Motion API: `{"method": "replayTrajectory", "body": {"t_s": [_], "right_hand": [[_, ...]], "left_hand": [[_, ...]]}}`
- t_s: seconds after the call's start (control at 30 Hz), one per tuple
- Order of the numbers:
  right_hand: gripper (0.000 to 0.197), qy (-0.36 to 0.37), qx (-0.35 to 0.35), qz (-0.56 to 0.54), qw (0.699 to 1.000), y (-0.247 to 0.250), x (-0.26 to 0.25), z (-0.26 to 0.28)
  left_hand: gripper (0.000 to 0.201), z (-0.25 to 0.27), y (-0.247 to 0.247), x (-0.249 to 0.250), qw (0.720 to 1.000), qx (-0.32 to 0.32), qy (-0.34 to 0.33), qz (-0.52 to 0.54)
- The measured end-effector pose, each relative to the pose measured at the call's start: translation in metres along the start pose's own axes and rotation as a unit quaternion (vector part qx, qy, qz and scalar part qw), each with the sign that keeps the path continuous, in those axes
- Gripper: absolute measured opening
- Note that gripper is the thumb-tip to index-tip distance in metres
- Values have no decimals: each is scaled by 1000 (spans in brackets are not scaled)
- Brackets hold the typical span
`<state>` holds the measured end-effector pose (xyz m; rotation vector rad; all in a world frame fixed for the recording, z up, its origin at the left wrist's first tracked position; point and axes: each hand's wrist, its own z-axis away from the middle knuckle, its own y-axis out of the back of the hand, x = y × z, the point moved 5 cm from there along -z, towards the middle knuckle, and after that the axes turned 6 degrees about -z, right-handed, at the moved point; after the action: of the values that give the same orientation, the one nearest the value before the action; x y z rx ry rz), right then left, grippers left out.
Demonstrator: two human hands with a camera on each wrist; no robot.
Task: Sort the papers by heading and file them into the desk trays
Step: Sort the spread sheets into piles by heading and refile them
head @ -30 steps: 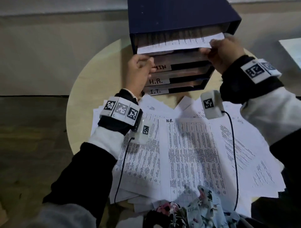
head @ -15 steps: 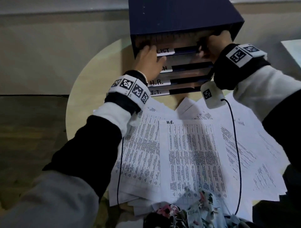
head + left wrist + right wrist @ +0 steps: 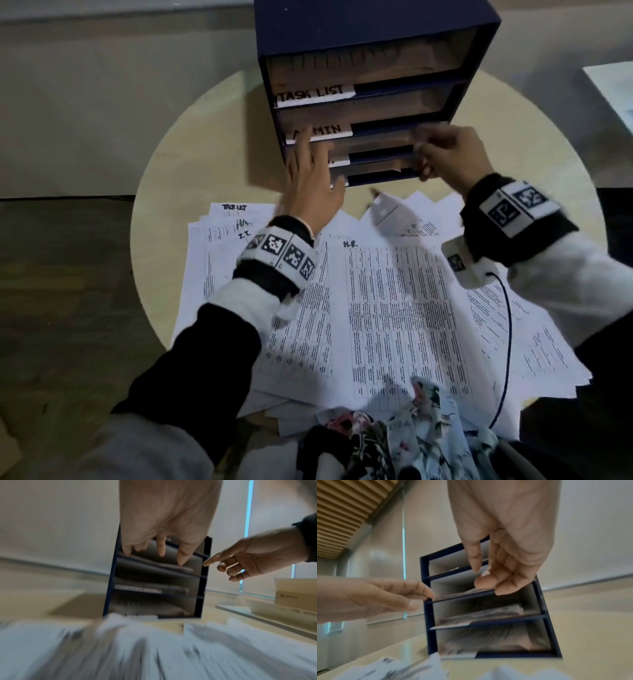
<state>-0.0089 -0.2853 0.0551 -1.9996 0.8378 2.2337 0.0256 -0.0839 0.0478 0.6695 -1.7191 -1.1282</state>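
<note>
Dark blue desk tray unit (image 3: 373, 31) stands at the far side of the round counter (image 3: 178, 164); four slots, the upper labels reading TASK LIST (image 3: 315, 93) and ADMIN (image 3: 322, 132). Left hand (image 3: 313, 178) lies against the unit's left front, fingers (image 3: 162, 547) straight and spread over the lower slots, gripping nothing. Right hand (image 3: 452, 154) is at the right front edge, forefinger extended to the frame, other fingers (image 3: 503, 582) loosely curled, holding nothing. Loose papers (image 3: 394, 308) are fanned across the near counter, the top sheet headed H.R. Sheets lie inside the slots. Floral cloth (image 3: 404, 442) at the near edge.
</note>
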Motion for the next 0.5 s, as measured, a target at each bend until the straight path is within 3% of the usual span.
{"method": "replayTrajectory", "body": {"t_s": [0.1, 0.23, 0.3, 0.37, 0.5], "right_hand": [[27, -25, -71, 55, 996, -17, 31, 33], [29, -38, -152, 151, 976, -42, 57, 74], [34, -49, -173, 167, 969, -52, 65, 86], [44, -63, -191, 175, 964, -61, 71, 94], [77, -63, -214, 226, 948, -75, 81, 105]], "left_hand": [[47, 30, -44, -20, 991, -114, 61, 34], [63, 63, -77, -39, 964, -234, 130, -11], [59, 72, -81, -44, 961, -246, 126, -23], [43, 76, -82, -48, 967, -227, 111, -15], [12, 79, -82, -52, 971, -212, 104, 41]]}}
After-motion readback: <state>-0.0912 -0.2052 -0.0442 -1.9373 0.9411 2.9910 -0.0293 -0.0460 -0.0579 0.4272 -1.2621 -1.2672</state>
